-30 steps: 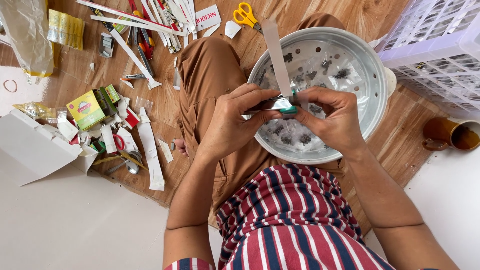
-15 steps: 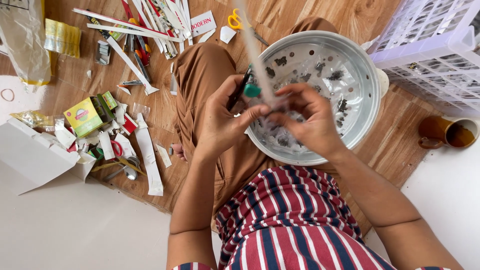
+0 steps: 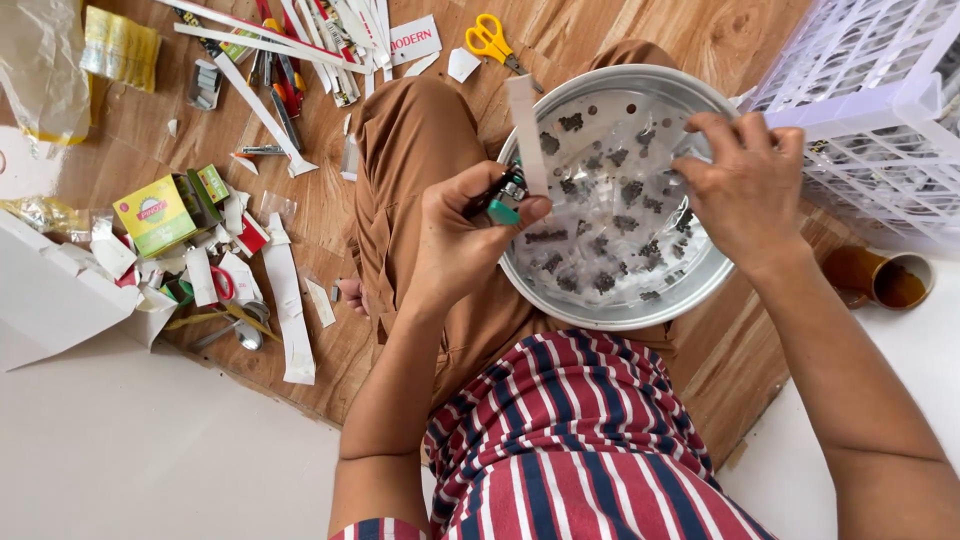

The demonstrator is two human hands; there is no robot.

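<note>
Right now the metal pan (image 3: 560, 300), a round perforated one resting on the person's lap, is the thing everything else sits around. Its floor is covered with clear film dotted with small dark bits.

At the pan's near-left rim, the left hand (image 3: 465, 235) is closed around a small dark stapler (image 3: 503, 195) with a teal end, and the thumb pinches a long white paper strip (image 3: 527, 132) against it. The strip's long axis runs almost straight up from the hand, away from the person, leaning slightly left, and its free end stands above the pan's far-left rim.

Over the pan's right side hovers the right hand (image 3: 745, 190), fingers curled down toward the film near the far-right rim. Whether the fingertips hold one of the dark bits or just touch the film I cannot tell; the hand hides them.

So the strip lies to the left of the right hand, across the width of the pan, and the left hand is plainly the nearer one, since it already grips it.

Beyond the pan's far rim lie yellow scissors (image 3: 490, 40) on the wooden floor (image 3: 700, 35). Left of the pan, past the knee, are paper scraps and a small green and yellow box (image 3: 155, 212). Just right of the pan stands a white plastic basket (image 3: 880, 110), with a brown cup (image 3: 880, 278) below it.
</note>
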